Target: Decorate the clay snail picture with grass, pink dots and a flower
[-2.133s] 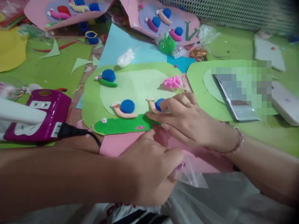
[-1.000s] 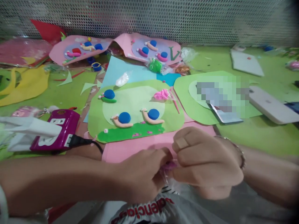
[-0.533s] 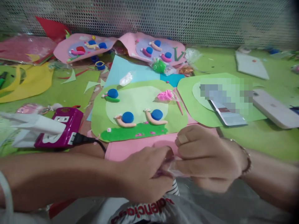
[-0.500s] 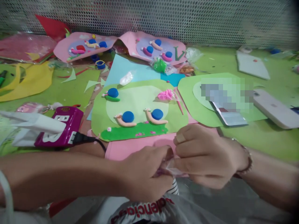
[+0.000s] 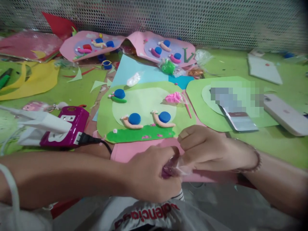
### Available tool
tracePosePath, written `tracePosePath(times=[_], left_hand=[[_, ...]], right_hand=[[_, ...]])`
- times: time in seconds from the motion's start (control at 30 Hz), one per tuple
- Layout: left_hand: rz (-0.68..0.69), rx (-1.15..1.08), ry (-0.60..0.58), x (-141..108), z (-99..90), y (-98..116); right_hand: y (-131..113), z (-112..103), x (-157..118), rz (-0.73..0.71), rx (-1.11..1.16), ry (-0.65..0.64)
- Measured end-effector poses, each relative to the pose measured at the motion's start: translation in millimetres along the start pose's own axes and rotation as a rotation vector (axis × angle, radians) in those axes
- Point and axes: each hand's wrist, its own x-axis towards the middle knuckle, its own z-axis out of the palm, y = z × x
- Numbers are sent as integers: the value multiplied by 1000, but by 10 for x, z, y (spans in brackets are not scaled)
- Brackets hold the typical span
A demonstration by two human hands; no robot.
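A small clear plastic bag (image 5: pixel 179 169) with purple modelling clay (image 5: pixel 166 172) inside is held in front of the body, over the near edge of a pink sheet (image 5: pixel 130 150). The left hand (image 5: pixel 152 173) is closed around it, clasping the clay-filled part between thumb and curled forefinger. The right hand (image 5: pixel 205 149), fingers folded in and a ring (image 5: pixel 186 134) on one of them, pinches the loose clear film at the bag's other side.

Just beyond the hands lies a green paper card (image 5: pixel 103 118) with a paler oval centre. Two peach-bodied clay snails with blue shells, the left snail (image 5: pixel 133 120) and the right snail (image 5: pixel 163 118), stand out along a dark green clay strip (image 5: pixel 134 136) dotted with pink; a green-bodied snail (image 5: pixel 119 96) is higher up at the left. Pink clay (image 5: pixel 173 97) in plastic film lies on the card's right side, beside a thin pink stick (image 5: pixel 187 107).

To the right are a second green card (image 5: pixel 198 107) and a pale smartphone (image 5: pixel 287 112); to the left, a purple power socket (image 5: pixel 78 122). Farther back, more snails decorate pink cards (image 5: pixel 131 45) before a perforated panel (image 5: pixel 154 17).
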Motion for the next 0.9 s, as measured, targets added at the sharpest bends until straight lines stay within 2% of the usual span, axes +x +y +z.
tracePosePath(times=[0.2, 0.43, 0.57, 0.73, 0.83, 0.9], left_hand=[[24, -52, -50, -14, -16, 18], [12, -72, -9, -17, -5, -9], [25, 7, 25, -19, -19, -3], [39, 63, 74, -19, -47, 36], [84, 75, 9, -22, -48, 57], [180, 108, -33, -28, -23, 51]], right_hand=[[19, 38, -1, 40, 148, 112], [2, 25, -5, 26, -11, 126], [15, 22, -10, 32, 36, 174], [38, 29, 11, 102, 256, 350], [51, 55, 42, 134, 386, 484], [67, 83, 86, 171, 377, 550]])
